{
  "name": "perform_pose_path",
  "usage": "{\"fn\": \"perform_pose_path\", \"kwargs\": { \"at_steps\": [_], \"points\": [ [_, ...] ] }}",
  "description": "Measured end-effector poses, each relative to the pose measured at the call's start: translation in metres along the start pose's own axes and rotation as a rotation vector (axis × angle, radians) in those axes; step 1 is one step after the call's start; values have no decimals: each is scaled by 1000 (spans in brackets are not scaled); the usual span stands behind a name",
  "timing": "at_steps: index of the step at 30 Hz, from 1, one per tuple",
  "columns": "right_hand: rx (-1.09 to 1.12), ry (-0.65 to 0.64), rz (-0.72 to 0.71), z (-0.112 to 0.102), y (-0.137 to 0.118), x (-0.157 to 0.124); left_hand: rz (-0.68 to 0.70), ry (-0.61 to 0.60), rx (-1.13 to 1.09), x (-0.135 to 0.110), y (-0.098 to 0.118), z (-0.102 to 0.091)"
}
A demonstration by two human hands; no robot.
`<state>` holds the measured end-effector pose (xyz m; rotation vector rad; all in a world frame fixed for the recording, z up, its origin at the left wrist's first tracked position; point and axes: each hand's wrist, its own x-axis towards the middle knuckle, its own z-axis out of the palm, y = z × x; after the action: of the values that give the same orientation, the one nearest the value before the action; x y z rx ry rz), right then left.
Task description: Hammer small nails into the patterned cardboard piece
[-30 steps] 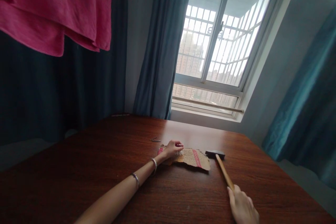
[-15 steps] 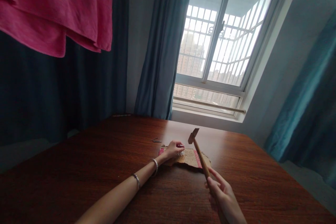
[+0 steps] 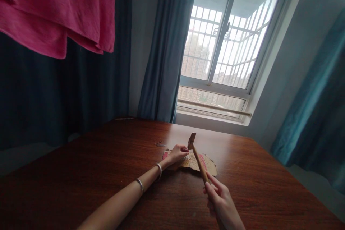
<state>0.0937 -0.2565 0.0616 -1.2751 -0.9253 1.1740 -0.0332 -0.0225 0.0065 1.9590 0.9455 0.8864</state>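
Observation:
My left hand (image 3: 177, 153) rests on a flat tan board (image 3: 208, 165) with pink stripes and many small holes. Its fingers are pinched together over the board, on something too small to name. My right hand (image 3: 219, 199) grips the wooden handle of a hammer (image 3: 196, 152). The hammer's dark head hangs just above the board, close to my left fingertips. Two bracelets sit on my left forearm.
The board lies on a dark wooden table (image 3: 81, 179). A few loose nails (image 3: 159, 144) lie on the table beyond my left hand. Behind are a barred window (image 3: 221, 46), blue curtains (image 3: 167, 46), and a pink cloth (image 3: 56, 7) hanging at upper left.
My right hand picked the hammer up from the table beside the board, raised it, and has brought its head left, nearer my left fingertips. My left hand has stayed put.

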Motion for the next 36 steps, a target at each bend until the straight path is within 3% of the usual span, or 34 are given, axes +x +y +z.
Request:
{"fn": "perform_pose_path", "kwargs": {
  "at_steps": [4, 15, 26, 36],
  "points": [
    [14, 10, -1, 2, -2, 0, 89, 19, 20, 0, -2, 0],
    [17, 29, -13, 4, -2, -2, 51, -8, 0, -2, 5, -1],
    [31, 16, -19, 1, 6, 1, 79, -15, 22, 4, -8, 2],
    [27, 25, -24, -5, -1, -4, 89, 1, 23, 1, -5, 1]
  ]
}}
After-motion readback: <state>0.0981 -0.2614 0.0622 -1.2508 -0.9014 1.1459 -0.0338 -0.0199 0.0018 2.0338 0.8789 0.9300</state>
